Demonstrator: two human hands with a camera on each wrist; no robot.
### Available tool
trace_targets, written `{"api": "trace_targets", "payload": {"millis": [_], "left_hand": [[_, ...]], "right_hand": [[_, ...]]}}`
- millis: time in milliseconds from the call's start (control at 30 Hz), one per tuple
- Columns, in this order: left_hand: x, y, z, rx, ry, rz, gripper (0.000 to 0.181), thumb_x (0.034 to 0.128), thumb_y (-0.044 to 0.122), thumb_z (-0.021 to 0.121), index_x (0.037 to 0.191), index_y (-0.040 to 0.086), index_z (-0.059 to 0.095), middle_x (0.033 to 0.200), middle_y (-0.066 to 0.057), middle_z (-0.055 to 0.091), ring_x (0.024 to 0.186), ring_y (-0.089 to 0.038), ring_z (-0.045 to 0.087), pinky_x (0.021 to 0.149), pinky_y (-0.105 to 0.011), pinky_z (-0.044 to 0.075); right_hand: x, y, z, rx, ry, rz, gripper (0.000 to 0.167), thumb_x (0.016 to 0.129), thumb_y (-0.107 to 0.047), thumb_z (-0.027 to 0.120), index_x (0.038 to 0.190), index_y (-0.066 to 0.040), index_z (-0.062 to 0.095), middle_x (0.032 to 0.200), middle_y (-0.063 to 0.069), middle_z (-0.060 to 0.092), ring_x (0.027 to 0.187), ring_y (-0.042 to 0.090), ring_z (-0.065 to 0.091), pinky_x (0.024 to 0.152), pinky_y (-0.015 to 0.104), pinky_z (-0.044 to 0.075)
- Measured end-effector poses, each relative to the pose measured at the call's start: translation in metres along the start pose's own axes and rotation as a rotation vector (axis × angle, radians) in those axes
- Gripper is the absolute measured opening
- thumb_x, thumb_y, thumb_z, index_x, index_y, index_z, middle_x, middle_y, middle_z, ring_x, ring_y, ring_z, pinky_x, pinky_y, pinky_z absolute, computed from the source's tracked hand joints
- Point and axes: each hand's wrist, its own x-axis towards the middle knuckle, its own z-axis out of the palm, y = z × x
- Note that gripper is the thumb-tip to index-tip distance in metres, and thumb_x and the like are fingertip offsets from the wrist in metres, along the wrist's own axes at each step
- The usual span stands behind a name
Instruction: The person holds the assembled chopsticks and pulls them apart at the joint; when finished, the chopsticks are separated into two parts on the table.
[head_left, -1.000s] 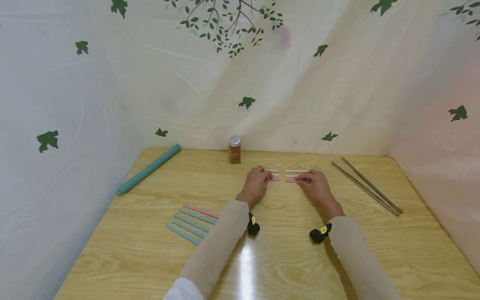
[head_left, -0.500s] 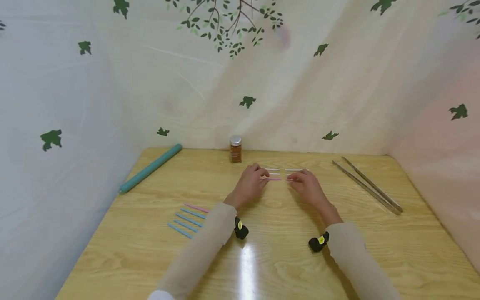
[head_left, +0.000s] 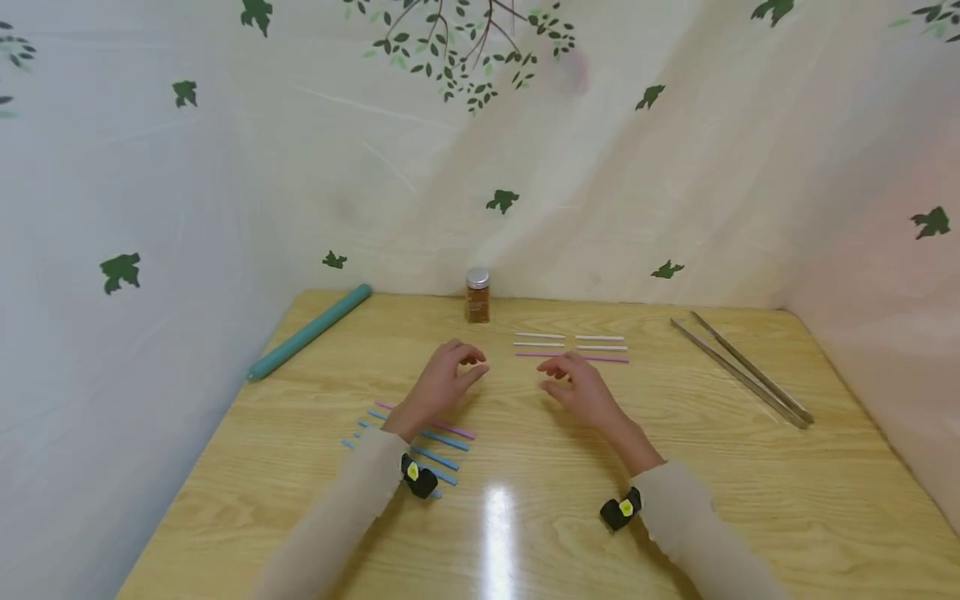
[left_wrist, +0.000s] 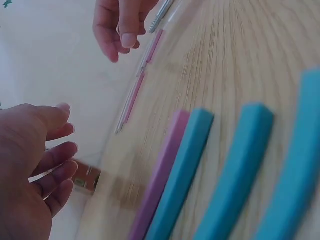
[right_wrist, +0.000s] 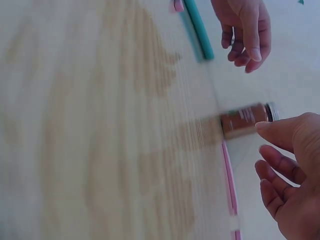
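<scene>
My left hand [head_left: 442, 383] hovers above the table over a slanted row of several blue sticks [head_left: 444, 440] and a pink stick [head_left: 453, 430], its fingers loosely bent around nothing. Part of that row is hidden by the hand and forearm. In the left wrist view, the blue sticks [left_wrist: 235, 172] look square-edged. My right hand [head_left: 585, 392] is in the air just in front of two short columns of thin sticks, also holding nothing. Each column has two white sticks [head_left: 540, 344] and one pink stick [head_left: 534, 355]; the right column's pink stick [head_left: 606, 359] is partly behind my fingers.
A brown-filled jar [head_left: 477, 305] with a silver lid stands at the table's back edge. A teal rod [head_left: 309, 333] lies at the back left. Long metal tongs [head_left: 742, 371] lie on the right. Cloth walls [head_left: 375, 167] enclose the table [head_left: 540, 517].
Both hands have let go of the short pink sticks, which stay lying on the table. My left hand has drawn back to the left and nearer; the right has come slightly left and nearer.
</scene>
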Motion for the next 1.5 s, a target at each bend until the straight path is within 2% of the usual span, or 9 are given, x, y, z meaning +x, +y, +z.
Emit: {"api": "trace_targets", "payload": {"millis": [167,367,567,700,833,1000,1233,1400,1500], "left_hand": [[-0.017,-0.012,-0.021,-0.064,0.005,-0.019,0.022,0.0939,0.024,0.062,0.109,0.008,0.065,0.102,-0.006,0.062,0.097,-0.021,0.058,0.083,-0.038,0.048],[-0.038,-0.036,-0.048,-0.144,0.018,-0.024,0.023,0.0939,0.016,0.062,0.115,0.006,0.062,0.106,-0.01,0.063,0.099,-0.024,0.06,0.086,-0.042,0.048],[-0.056,-0.059,-0.074,-0.192,-0.029,-0.076,0.024,0.0941,0.013,0.061,0.117,0.005,0.061,0.109,-0.011,0.064,0.102,-0.026,0.059,0.089,-0.042,0.048],[-0.065,-0.072,-0.085,-0.204,-0.053,-0.115,0.024,0.0948,0.012,0.06,0.116,0.001,0.061,0.112,-0.014,0.063,0.102,-0.026,0.059,0.088,-0.034,0.049],[-0.071,-0.081,-0.09,-0.217,-0.078,-0.159,0.022,0.0946,0.011,0.06,0.114,0.0,0.061,0.109,-0.014,0.064,0.099,-0.024,0.059,0.083,-0.027,0.049],[-0.078,-0.088,-0.091,-0.207,-0.125,-0.174,0.019,0.0928,0.01,0.062,0.111,0.003,0.063,0.106,-0.011,0.065,0.098,-0.021,0.059,0.084,-0.025,0.048],[-0.082,-0.091,-0.09,-0.148,-0.159,-0.113,0.014,0.0905,0.009,0.065,0.105,0.006,0.065,0.1,-0.007,0.065,0.091,-0.015,0.058,0.08,-0.024,0.048],[-0.081,-0.092,-0.087,-0.108,-0.175,-0.085,0.012,0.088,0.01,0.068,0.1,0.01,0.067,0.097,-0.003,0.066,0.087,-0.012,0.059,0.077,-0.024,0.049],[-0.08,-0.092,-0.086,-0.093,-0.183,-0.054,0.011,0.0872,0.01,0.069,0.098,0.009,0.067,0.095,-0.003,0.065,0.087,-0.012,0.059,0.077,-0.024,0.049]], "right_hand": [[-0.003,-0.018,0.012,0.053,-0.014,0.001,0.03,0.087,-0.01,0.07,0.115,-0.002,0.063,0.101,0.013,0.061,0.093,0.025,0.057,0.078,0.038,0.048],[-0.006,-0.037,0.028,0.149,-0.053,0.043,0.035,0.088,-0.012,0.069,0.12,-0.002,0.058,0.106,0.015,0.061,0.096,0.024,0.057,0.083,0.038,0.048],[-0.007,-0.051,0.044,0.191,-0.088,0.053,0.036,0.088,-0.013,0.069,0.12,-0.003,0.057,0.106,0.014,0.061,0.096,0.023,0.057,0.085,0.037,0.048],[-0.008,-0.059,0.053,0.204,-0.113,0.039,0.037,0.088,-0.013,0.069,0.12,-0.002,0.057,0.106,0.013,0.06,0.096,0.022,0.056,0.085,0.037,0.048],[-0.009,-0.065,0.062,0.22,-0.137,0.021,0.036,0.087,-0.013,0.07,0.119,-0.001,0.058,0.105,0.011,0.061,0.096,0.021,0.057,0.084,0.035,0.048],[-0.01,-0.068,0.072,0.231,-0.188,0.024,0.032,0.087,-0.013,0.071,0.115,-0.002,0.059,0.103,0.009,0.061,0.096,0.02,0.057,0.082,0.031,0.049],[-0.011,-0.065,0.076,0.156,-0.268,0.028,0.022,0.089,-0.02,0.069,0.107,-0.008,0.064,0.102,0.003,0.061,0.095,0.016,0.056,0.083,0.031,0.048],[-0.01,-0.065,0.077,0.085,-0.314,-0.024,0.018,0.089,-0.023,0.069,0.102,-0.011,0.065,0.101,0.002,0.059,0.095,0.016,0.054,0.084,0.033,0.047],[-0.01,-0.067,0.077,0.059,-0.313,-0.045,0.015,0.089,-0.022,0.069,0.098,-0.012,0.066,0.099,0.001,0.058,0.094,0.016,0.054,0.084,0.033,0.047]]}}
